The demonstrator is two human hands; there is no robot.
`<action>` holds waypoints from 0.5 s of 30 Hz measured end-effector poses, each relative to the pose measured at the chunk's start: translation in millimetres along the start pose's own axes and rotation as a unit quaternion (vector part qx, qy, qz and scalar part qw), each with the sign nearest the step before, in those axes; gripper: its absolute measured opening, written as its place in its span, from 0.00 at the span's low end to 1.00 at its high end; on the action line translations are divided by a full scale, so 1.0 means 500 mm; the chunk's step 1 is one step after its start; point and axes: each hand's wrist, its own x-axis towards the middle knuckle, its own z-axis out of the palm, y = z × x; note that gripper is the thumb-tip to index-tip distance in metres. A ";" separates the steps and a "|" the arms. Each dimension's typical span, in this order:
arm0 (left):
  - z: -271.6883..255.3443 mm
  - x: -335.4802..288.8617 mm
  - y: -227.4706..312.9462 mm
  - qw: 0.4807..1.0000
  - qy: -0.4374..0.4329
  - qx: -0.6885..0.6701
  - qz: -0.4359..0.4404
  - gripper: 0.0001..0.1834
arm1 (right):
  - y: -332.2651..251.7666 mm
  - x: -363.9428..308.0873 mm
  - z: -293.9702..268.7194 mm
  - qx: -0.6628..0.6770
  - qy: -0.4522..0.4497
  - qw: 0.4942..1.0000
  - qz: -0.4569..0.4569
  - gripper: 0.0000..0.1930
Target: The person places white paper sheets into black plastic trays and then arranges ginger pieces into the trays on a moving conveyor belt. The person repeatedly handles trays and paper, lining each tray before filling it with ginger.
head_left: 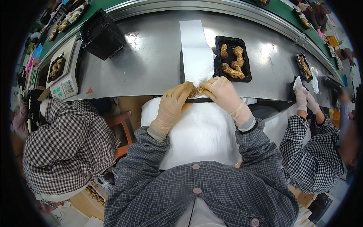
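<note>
Both my hands wear pale thin gloves and meet at the table's near edge. Between their fingertips is a brown mushroom, partly covered by the fingers. My left hand pinches its darker end. On its paler end, the fingers of my right hand are closed. Just beyond them, a strip of white paper lies over what looks like a black tray, whose edge shows at the left. To the right, another black plastic tray holds several knobby brown mushrooms. White cloth or paper covers my lap.
A stack of black trays stands at the left on the steel table. Farther left, a scale carries a filled tray. Co-workers in checked clothes sit on both sides; the right one's gloved hands hold white paper. A green conveyor runs behind.
</note>
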 end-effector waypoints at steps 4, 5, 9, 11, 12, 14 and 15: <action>-0.001 0.000 0.000 1.000 0.002 -0.009 -0.002 0.43 | -0.005 0.002 0.008 -0.041 -0.036 0.998 -0.010 0.10; -0.001 0.001 0.001 1.000 -0.001 -0.005 0.001 0.44 | -0.003 0.003 0.014 -0.050 -0.034 0.998 -0.019 0.10; -0.010 0.008 0.005 1.000 -0.018 0.005 -0.016 0.47 | -0.009 0.009 0.013 -0.014 -0.030 0.999 -0.012 0.11; -0.010 0.007 0.004 0.999 -0.026 -0.008 -0.035 0.48 | -0.008 0.010 0.010 -0.012 -0.041 0.999 -0.018 0.11; -0.007 0.006 0.002 0.998 -0.029 -0.022 -0.044 0.49 | -0.008 0.010 0.008 -0.011 -0.046 0.999 -0.022 0.12; -0.004 0.004 -0.001 0.996 -0.035 -0.048 -0.061 0.51 | -0.010 0.004 0.005 0.031 -0.017 0.999 -0.014 0.08; -0.003 0.003 -0.002 0.995 -0.038 -0.060 -0.070 0.51 | -0.011 0.001 0.003 0.052 -0.002 0.999 -0.011 0.06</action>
